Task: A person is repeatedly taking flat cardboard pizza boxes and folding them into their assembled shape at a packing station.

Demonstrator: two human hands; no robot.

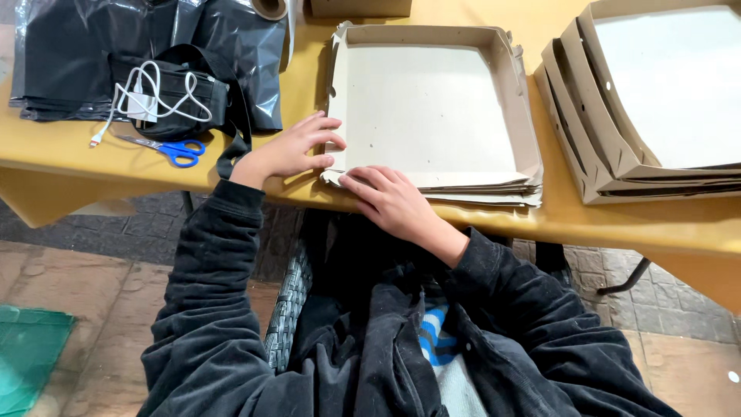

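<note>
A partly folded grey-brown cardboard box [432,108] lies on a stack of flat cardboard sheets [478,193] at the near edge of the yellow table [85,162]. My left hand [293,148] rests at the box's near left corner, fingers spread and touching the cardboard edge. My right hand [390,199] lies flat on the front edge of the stack, fingers pointing left toward the same corner. Neither hand grips anything.
A pile of folded cardboard boxes [641,116] stands at the right. At the left lie black plastic bags [139,38], a black pouch with a white cable and charger [154,100], and blue-handled scissors [174,149]. A tape roll [270,8] sits at the back.
</note>
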